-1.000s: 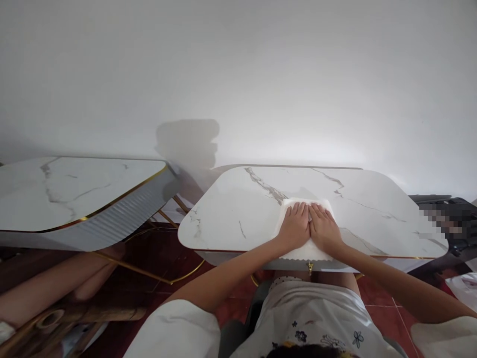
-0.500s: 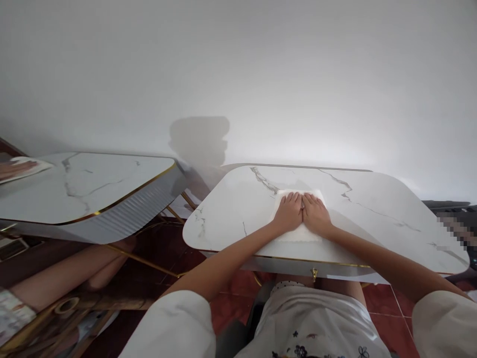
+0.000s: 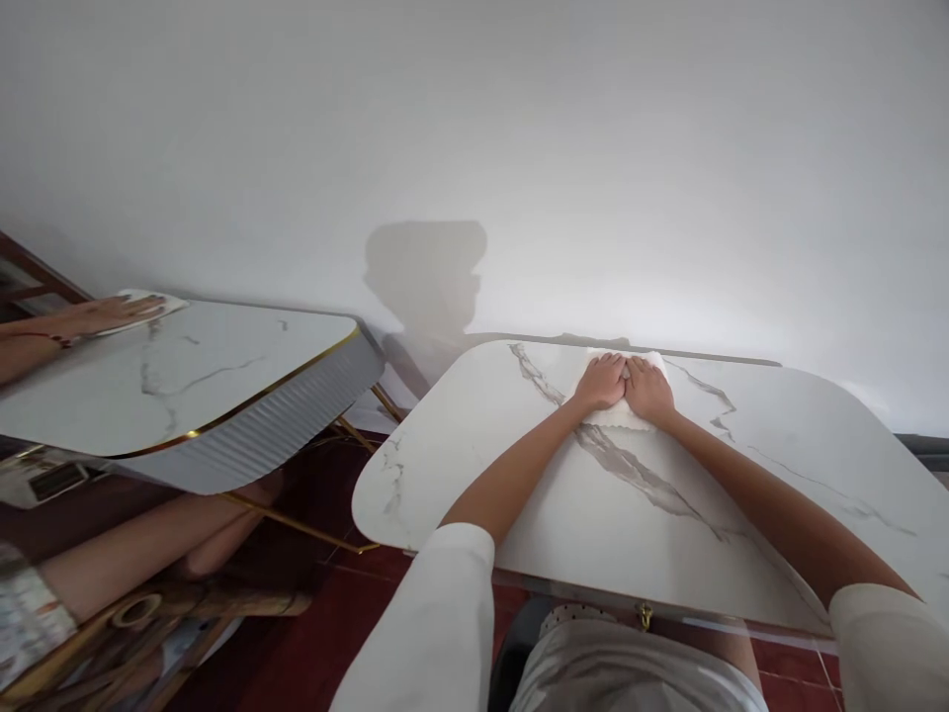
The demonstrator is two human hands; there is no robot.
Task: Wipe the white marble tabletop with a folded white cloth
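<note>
A white cloth [image 3: 619, 415] lies flat near the back edge of the white marble-patterned table [image 3: 460, 435]. My left hand [image 3: 602, 382] presses down on the cloth's left part, palm down with fingers laid forward. Beside it, my right hand [image 3: 649, 390] rests flat on the cloth's right part. The two hands touch or nearly touch at the thumbs. Grey-brown veins run across the tabletop in front of the cloth.
At the left, a second marble-patterned table [image 3: 222, 371] with a gold edge bears another person's hand [image 3: 111, 312] on a white cloth [image 3: 174, 305]. A bamboo chair [image 3: 215, 600] stands below it. The wall rises behind both tables.
Both my hands and the cloth have moved away from me toward the table's back edge, uncovering a dark vein. The other person's hand and cloth show farther right. The view has shifted.
</note>
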